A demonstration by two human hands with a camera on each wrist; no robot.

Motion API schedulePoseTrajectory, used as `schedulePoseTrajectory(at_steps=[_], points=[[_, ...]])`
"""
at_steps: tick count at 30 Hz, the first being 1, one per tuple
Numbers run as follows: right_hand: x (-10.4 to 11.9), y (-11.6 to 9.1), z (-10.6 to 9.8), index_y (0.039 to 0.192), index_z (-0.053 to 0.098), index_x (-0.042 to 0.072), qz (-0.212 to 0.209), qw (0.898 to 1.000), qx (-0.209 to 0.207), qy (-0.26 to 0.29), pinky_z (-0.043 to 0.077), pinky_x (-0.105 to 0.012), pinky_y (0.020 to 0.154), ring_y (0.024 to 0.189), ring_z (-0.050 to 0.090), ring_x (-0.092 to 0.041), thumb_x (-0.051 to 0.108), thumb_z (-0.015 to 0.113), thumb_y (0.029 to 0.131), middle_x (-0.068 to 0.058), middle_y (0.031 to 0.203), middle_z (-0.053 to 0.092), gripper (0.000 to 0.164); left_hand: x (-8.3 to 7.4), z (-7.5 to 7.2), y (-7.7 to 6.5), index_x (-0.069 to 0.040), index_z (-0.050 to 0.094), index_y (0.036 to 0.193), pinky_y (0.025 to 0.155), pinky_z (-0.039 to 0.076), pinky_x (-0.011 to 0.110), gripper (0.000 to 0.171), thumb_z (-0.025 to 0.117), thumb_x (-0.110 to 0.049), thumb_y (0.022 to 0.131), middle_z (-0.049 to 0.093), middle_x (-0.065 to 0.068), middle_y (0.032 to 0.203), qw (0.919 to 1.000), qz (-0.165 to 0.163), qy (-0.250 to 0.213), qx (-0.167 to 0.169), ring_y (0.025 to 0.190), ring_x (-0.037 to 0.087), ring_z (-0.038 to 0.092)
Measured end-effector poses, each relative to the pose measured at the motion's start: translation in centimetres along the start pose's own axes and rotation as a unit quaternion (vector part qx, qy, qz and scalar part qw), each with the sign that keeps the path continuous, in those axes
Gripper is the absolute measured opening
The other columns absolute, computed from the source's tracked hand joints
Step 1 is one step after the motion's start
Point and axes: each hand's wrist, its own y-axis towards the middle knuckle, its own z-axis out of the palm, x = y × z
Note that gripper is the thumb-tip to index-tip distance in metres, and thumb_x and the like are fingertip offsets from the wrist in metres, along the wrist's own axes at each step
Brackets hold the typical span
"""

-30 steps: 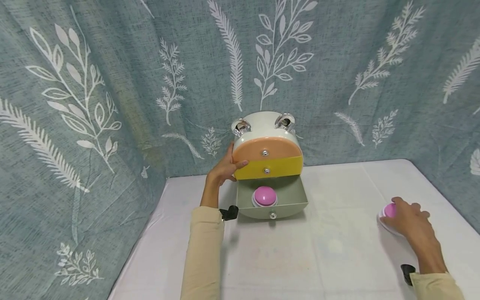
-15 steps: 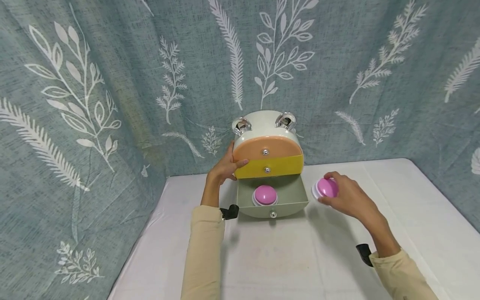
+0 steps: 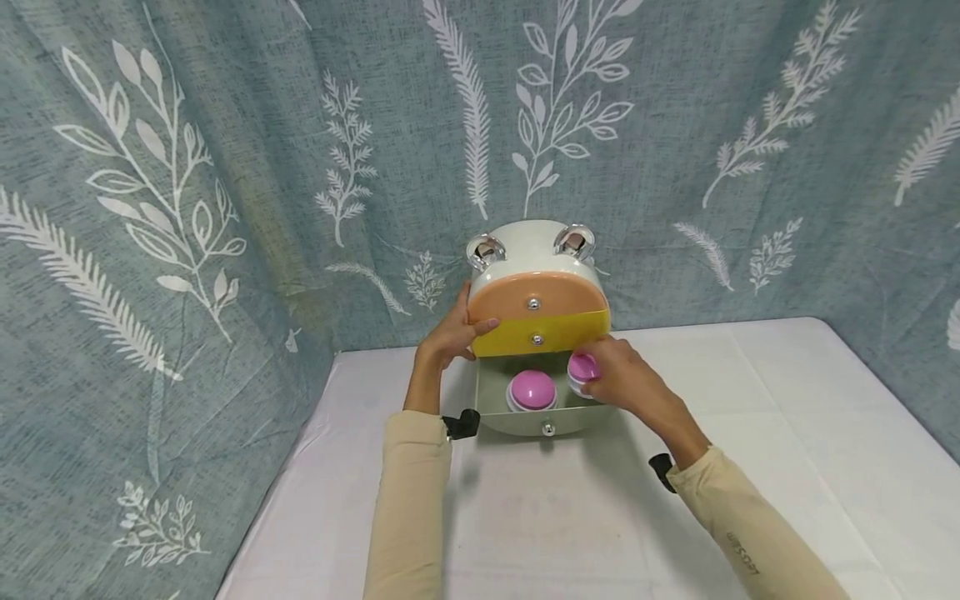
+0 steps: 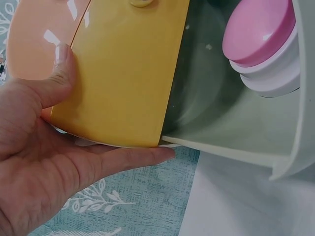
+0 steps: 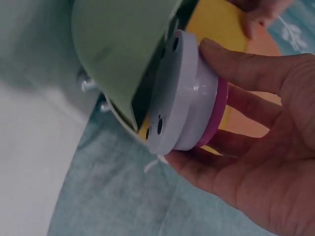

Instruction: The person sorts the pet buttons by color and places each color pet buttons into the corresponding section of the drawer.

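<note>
A small drawer cabinet (image 3: 525,247) with silver ears stands at the table's back. Its bottom green drawer (image 3: 512,425) is pulled out; the yellow drawer (image 3: 506,338) and orange drawer (image 3: 510,293) above are closed. My left hand (image 3: 448,337) grips the cabinet's left side, thumb on the front in the left wrist view. One pink-and-white push button (image 3: 533,389) sits inside the green drawer. My right hand (image 3: 630,379) pinches a second push button (image 5: 194,98) by its rim over that drawer's right side. In the right wrist view this one is tilted, its holed white base facing the drawer.
A white cloth (image 3: 540,525) covers the table. Behind and at the sides hangs a blue-green leaf-print curtain (image 3: 660,167), close to the cabinet's back. The drawer's silver knob (image 3: 548,428) sticks out at the front.
My right hand has carried the second push button leftward from the table's right side to over the green drawer. The left hand has stayed on the cabinet.
</note>
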Motion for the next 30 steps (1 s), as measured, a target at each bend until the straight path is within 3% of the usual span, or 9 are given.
schedulePoseTrajectory(at_steps=[6, 11, 14, 20, 25, 30], points=[[0.6, 1.2, 2.1, 0.094, 0.075, 0.0, -0.023, 0.999, 0.012, -0.035, 0.05, -0.036, 0.075, 0.082, 0.056, -0.022, -0.008, 0.08, 0.075, -0.01, 0.087, 0.067, 0.021, 0.1, -0.1, 0.0, -0.026, -0.015, 0.168, 0.1, 0.048, 0.075, 0.098, 0.061, -0.023, 0.106, 0.021, 0.024, 0.171, 1.0, 0.007, 0.004, 0.001, 0.152, 0.049, 0.035], [0.9, 2.0, 3.6, 0.103, 0.079, 0.001, 0.008, 0.997, 0.018, -0.078, 0.055, -0.047, 0.086, 0.097, 0.062, -0.031, -0.002, 0.081, 0.08, -0.016, 0.102, 0.072, 0.023, 0.3, -0.3, 0.1, -0.028, -0.015, 0.168, 0.102, 0.047, 0.075, 0.098, 0.061, -0.024, 0.106, 0.017, 0.023, 0.172, 1.0, 0.003, -0.001, 0.001, 0.153, 0.048, 0.034], [1.0, 2.3, 4.2, 0.1, 0.078, 0.001, 0.02, 0.995, 0.025, -0.093, 0.053, -0.053, 0.092, 0.099, 0.061, -0.035, -0.002, 0.077, 0.084, -0.019, 0.104, 0.07, 0.017, 0.3, -0.3, 0.0, -0.028, -0.015, 0.168, 0.103, 0.045, 0.077, 0.098, 0.062, -0.023, 0.106, 0.012, 0.022, 0.174, 1.0, 0.002, -0.006, 0.002, 0.155, 0.049, 0.031], [0.6, 2.5, 4.6, 0.094, 0.076, -0.001, 0.007, 0.996, 0.009, -0.087, 0.048, -0.052, 0.092, 0.095, 0.057, -0.034, -0.005, 0.079, 0.081, -0.019, 0.101, 0.067, 0.013, 0.1, -0.3, 0.0, -0.028, -0.015, 0.167, 0.104, 0.042, 0.079, 0.099, 0.062, -0.023, 0.106, 0.01, 0.022, 0.174, 0.9999, 0.009, -0.009, 0.0, 0.155, 0.05, 0.029], [0.0, 2.6, 5.3, 0.094, 0.074, -0.001, 0.006, 0.997, -0.01, -0.073, 0.052, -0.045, 0.085, 0.088, 0.057, -0.028, -0.001, 0.087, 0.077, -0.014, 0.095, 0.067, 0.022, 0.2, -0.2, 0.0, -0.028, -0.015, 0.168, 0.105, 0.041, 0.079, 0.098, 0.062, -0.023, 0.106, 0.01, 0.022, 0.174, 0.9999, 0.006, -0.015, 0.003, 0.155, 0.05, 0.028], [-0.4, 2.4, 6.2, 0.11, 0.072, 0.002, 0.044, 0.997, -0.018, -0.065, 0.058, -0.045, 0.089, 0.095, 0.063, -0.027, 0.015, 0.095, 0.076, -0.012, 0.104, 0.069, 0.043, 0.3, -0.1, 0.0, -0.028, -0.016, 0.167, 0.104, 0.041, 0.079, 0.099, 0.062, -0.023, 0.106, 0.008, 0.021, 0.174, 0.9999, 0.003, -0.013, 0.003, 0.156, 0.05, 0.027]])
